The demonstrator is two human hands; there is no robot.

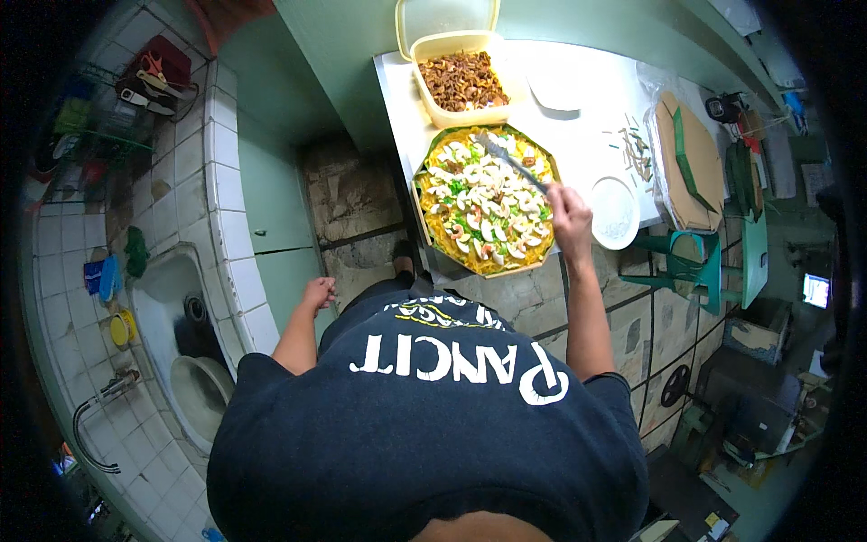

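Observation:
My right hand (571,217) is closed around the handle end of dark tongs (524,170). Their tip rests at the upper part of an octagonal tray (419,200) of yellow noodles (492,203), which are topped with white egg slices, shrimp and chopped greens. Just beyond the tray stands a cream plastic tub (470,117) filled with small brown crispy pieces (463,81); its lid leans open behind it. My left hand (316,294) hangs low beside my body, away from the table, its fingers curled in with nothing visible in them.
The white table (578,135) also holds a white bowl (615,213), scattered small sticks (637,154) and a stack of brown cardboard octagons (691,167). A green stool (686,271) stands at the right. On the left runs a tiled counter with a sink (163,271).

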